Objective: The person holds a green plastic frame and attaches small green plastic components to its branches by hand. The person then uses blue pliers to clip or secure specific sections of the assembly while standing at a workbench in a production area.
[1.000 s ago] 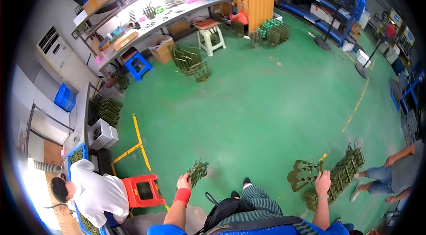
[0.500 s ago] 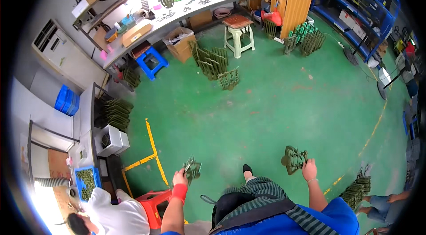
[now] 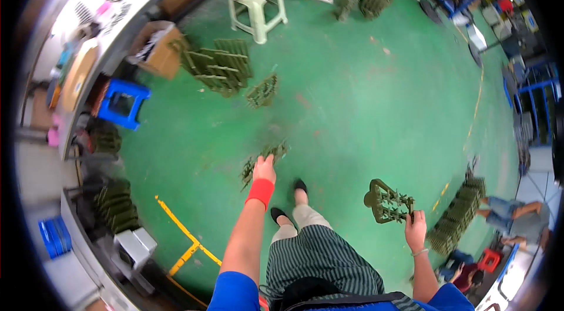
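My left hand (image 3: 264, 169), with a red wristband, is stretched out ahead and closed on an olive-green rack (image 3: 275, 150) with small prongs. Motion blur and my fingers hide part of that rack. Out to the right, my right hand (image 3: 416, 227) grips the edge of another olive-green rack (image 3: 383, 203), a frame with a rounded tab and small pieces fixed along its bars. Both racks hang above the green floor. A smaller rack (image 3: 263, 91) stands on the floor beyond my left hand, beside a group of larger pronged racks (image 3: 218, 70).
Ahead stands a pale stool (image 3: 257, 14) with a brown seat. A blue stool (image 3: 123, 102) and a cardboard box (image 3: 161, 49) sit by the workbench (image 3: 111, 35) at left. A long stack of racks (image 3: 455, 220) stands at right, near two people (image 3: 520, 220). More racks (image 3: 116, 205) line the left.
My view has turned right and the surroundings have swung left. My left hand has reached farther forward with its rack. The right hand still holds its rack out to the side.
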`<action>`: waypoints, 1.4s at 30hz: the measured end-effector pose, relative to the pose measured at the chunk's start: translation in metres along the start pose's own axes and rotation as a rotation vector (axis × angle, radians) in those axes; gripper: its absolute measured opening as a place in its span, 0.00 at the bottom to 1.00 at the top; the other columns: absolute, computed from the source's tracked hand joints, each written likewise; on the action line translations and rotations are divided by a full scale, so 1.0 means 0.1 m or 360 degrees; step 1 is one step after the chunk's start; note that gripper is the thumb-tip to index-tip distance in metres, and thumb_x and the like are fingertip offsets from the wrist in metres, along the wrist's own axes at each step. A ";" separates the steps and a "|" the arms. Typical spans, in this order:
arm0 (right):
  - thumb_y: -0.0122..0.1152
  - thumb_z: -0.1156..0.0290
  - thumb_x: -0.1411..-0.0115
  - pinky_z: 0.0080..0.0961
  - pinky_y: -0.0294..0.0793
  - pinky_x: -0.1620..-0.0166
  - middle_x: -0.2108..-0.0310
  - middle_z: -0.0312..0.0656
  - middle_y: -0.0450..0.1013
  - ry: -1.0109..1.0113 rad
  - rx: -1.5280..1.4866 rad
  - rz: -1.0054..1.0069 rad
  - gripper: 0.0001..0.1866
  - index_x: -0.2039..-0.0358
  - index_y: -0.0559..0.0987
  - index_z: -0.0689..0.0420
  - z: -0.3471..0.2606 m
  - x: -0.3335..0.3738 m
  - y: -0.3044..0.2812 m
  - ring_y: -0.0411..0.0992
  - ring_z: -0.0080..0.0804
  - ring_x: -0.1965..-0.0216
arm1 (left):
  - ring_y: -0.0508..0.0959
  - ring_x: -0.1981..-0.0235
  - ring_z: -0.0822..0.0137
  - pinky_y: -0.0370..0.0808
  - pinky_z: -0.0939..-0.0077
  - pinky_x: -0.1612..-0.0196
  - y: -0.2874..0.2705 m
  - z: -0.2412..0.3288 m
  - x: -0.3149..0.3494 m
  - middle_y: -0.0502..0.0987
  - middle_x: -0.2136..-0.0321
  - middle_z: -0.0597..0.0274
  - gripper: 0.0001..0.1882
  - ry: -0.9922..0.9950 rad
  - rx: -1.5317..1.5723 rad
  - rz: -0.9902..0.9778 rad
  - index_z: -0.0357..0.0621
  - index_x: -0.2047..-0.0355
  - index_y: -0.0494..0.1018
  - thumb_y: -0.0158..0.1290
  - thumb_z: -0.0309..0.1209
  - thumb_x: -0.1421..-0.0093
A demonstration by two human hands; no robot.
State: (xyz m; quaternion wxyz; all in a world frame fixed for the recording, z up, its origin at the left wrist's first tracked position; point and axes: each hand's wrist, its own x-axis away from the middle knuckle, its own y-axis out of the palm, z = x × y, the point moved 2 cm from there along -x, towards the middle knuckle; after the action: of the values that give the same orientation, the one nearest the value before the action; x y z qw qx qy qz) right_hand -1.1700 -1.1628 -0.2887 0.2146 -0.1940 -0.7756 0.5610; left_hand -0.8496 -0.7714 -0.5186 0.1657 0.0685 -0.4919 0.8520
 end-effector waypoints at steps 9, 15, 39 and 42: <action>0.58 0.78 0.41 0.44 0.66 0.70 0.70 0.52 0.66 0.0587 -0.0063 -0.0258 0.06 0.68 0.70 0.65 -0.28 -0.71 0.96 0.67 0.55 0.72 | 0.77 0.59 0.40 0.76 0.52 0.57 1.40 0.15 -2.62 0.72 0.57 0.43 0.19 0.0167 -0.0099 -0.0242 0.51 0.48 0.73 0.45 0.22 0.38; 0.57 0.79 0.42 0.45 0.64 0.70 0.71 0.53 0.65 0.0823 0.0054 -0.0408 0.06 0.71 0.68 0.65 -0.32 -1.04 1.10 0.66 0.55 0.71 | 0.76 0.60 0.39 0.76 0.51 0.58 2.06 0.53 -3.55 0.72 0.57 0.42 0.20 0.0324 -0.0154 -0.0234 0.49 0.46 0.70 0.45 0.23 0.38; 0.64 0.78 0.45 0.37 0.68 0.73 0.74 0.49 0.67 0.0202 -0.0372 -0.0064 0.08 0.71 0.73 0.66 -3.82 -2.58 -0.49 0.68 0.50 0.76 | 0.74 0.49 0.51 0.73 0.62 0.47 -0.98 -0.19 -2.70 0.72 0.48 0.47 0.19 -0.0021 0.0698 -0.1282 0.41 0.50 0.74 0.56 0.35 0.40; 0.64 0.77 0.46 0.36 0.69 0.74 0.73 0.48 0.67 -0.0270 -0.0359 -0.0011 0.08 0.69 0.74 0.67 -5.03 -2.54 -0.81 0.67 0.48 0.78 | 0.75 0.49 0.53 0.74 0.57 0.48 -2.35 -0.58 -2.63 0.72 0.46 0.48 0.24 -0.0742 0.1470 -0.1350 0.42 0.47 0.72 0.51 0.47 0.35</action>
State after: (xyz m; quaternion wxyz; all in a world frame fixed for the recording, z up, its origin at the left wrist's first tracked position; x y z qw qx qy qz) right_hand -0.6866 -0.9283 -0.1010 0.1268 -0.1661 -0.8498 0.4839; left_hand -0.5189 -0.6698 -0.4293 0.3294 0.5021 -0.0300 0.7991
